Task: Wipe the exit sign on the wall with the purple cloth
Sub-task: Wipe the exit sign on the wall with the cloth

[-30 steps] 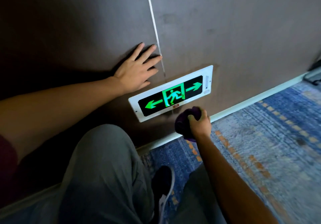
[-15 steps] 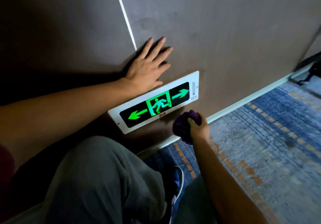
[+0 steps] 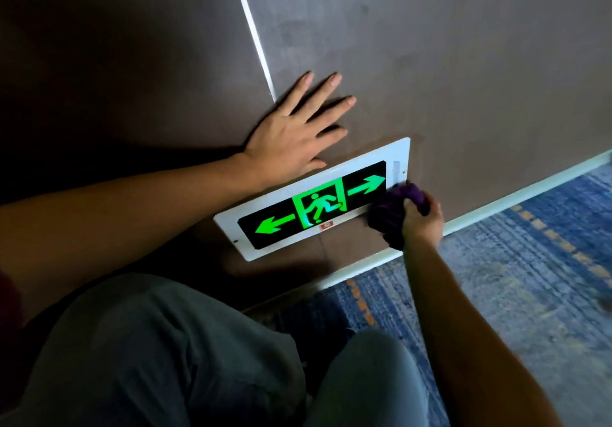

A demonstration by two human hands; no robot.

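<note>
The exit sign (image 3: pixel 311 204) is a white-framed black panel low on the brown wall, lit with green arrows and a running figure. My right hand (image 3: pixel 422 224) grips the bunched purple cloth (image 3: pixel 390 211) and holds it against the sign's lower right corner, covering that corner. My left hand (image 3: pixel 294 138) lies flat on the wall just above the sign's left half, fingers spread and straight.
A pale skirting board (image 3: pixel 496 204) runs along the wall's foot. Blue patterned carpet (image 3: pixel 530 294) with orange dashes covers the floor at right. My bent knees in grey trousers (image 3: pixel 159 353) fill the lower foreground. A thin pale seam (image 3: pixel 251 32) runs up the wall.
My right hand has risen with the cloth from below the sign onto its lower right corner. The camera has moved closer. My left hand stays flat on the wall.
</note>
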